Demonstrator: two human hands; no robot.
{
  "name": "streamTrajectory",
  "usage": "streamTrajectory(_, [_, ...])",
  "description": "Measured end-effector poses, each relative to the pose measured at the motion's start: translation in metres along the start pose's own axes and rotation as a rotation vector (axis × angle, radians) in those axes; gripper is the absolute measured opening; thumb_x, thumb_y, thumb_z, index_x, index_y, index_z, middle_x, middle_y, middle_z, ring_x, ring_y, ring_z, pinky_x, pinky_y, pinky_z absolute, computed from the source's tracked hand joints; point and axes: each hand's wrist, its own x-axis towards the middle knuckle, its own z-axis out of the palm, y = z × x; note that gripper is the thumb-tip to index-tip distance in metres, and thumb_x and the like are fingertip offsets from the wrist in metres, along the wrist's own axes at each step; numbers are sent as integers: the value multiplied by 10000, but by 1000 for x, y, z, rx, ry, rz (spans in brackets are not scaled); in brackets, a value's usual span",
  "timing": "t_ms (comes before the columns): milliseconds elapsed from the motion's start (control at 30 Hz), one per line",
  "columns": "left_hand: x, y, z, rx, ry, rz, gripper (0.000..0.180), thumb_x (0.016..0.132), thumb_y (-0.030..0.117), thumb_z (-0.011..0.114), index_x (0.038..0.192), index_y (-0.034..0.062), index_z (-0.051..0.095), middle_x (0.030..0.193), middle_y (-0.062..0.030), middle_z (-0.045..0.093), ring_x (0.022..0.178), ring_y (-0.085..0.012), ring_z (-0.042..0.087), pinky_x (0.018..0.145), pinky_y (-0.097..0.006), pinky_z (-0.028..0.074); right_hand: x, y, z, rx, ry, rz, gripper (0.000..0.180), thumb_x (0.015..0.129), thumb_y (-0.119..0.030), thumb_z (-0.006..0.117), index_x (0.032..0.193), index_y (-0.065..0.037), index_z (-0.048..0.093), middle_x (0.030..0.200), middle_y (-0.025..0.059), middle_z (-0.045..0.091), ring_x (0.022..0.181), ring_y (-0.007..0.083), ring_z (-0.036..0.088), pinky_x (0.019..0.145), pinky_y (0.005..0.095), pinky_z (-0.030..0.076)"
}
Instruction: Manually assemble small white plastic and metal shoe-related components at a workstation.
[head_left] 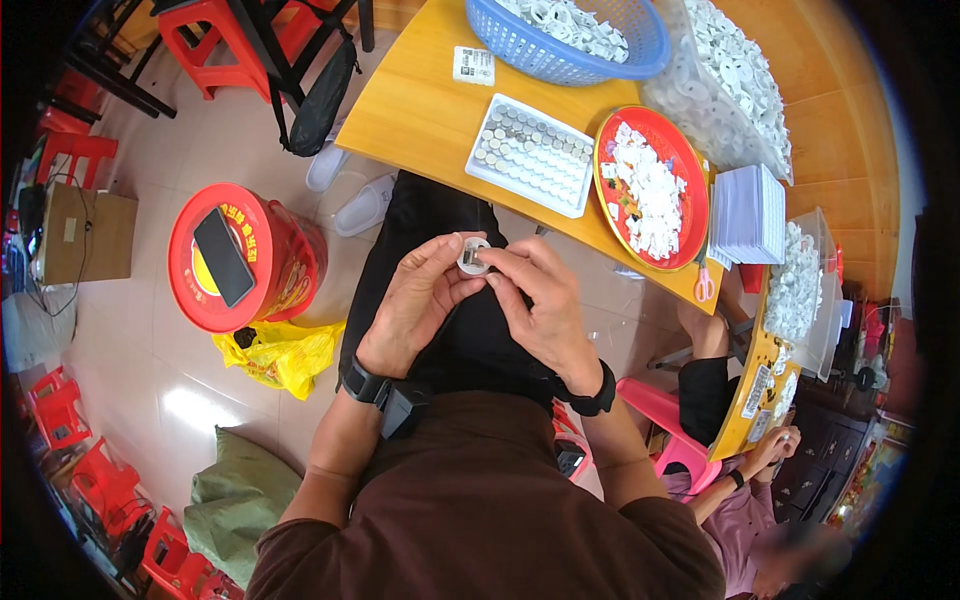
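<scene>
Both hands hold 1 small white round cap (473, 255) over the lap: left hand (415, 300) fingers pinch its rim, right hand (540, 300) fingers press the middle. White tray (530, 155) w/ silver discs sits on the bench (420, 110).

The fingers (500, 262) of both hands cover much of the small white round part (472, 256), so its far side cannot be told. The blue basket (560, 62) is cut off by the top edge. The second person (745, 520) at lower right is blurred and partly hidden under the worktop (420, 110)
</scene>
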Motion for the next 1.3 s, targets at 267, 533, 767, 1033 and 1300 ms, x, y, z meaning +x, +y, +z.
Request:
streamTrajectory(267, [-5,4,6,66,79,6,337,925,252,520,1137,-9,549,1000,-139,625,837,-146,620,754,-250,535,16,13,-22,-16,195,183,129,776,39,613,899,6,637,748,87,570,578,153,548,524,254,424])
streamTrajectory(533, [-4,3,7,44,68,-1,343,922,239,525,1152,-16,536,1008,-162,621,814,-162,634,723,-251,546,64,27,-11,-104,242,137,72,767,-39,638,833,-11,635,738,104,569,627,230,583,565,317,442])
streamTrajectory(767, [-6,8,2,30,48,14,319,922,217,525,1132,-22,555,984,-126,629,827,-153,631,739,-250,541,78,28,5,-228,172,241,97,721,-86,678,792,-28,646,758,98,581,651,254,599,580,350,449])
streamTrajectory(1033, [-4,11,-4,44,41,15,340,929,232,510,1152,-23,535,1019,-157,619,835,-162,634,745,-252,544,80,30,8,-120,187,264,75,724,-57,664,778,-18,629,708,104,585,634,250,590,576,350,444])
streamTrajectory(1300, [-3,9,-1,1,48,8,252,906,161,547,1087,-9,590,961,-90,641,859,-153,632,765,-268,541,33,-2,1,17,96,203,80,737,-6,652,809,-19,618,717,104,575,635,253,582,566,322,447])
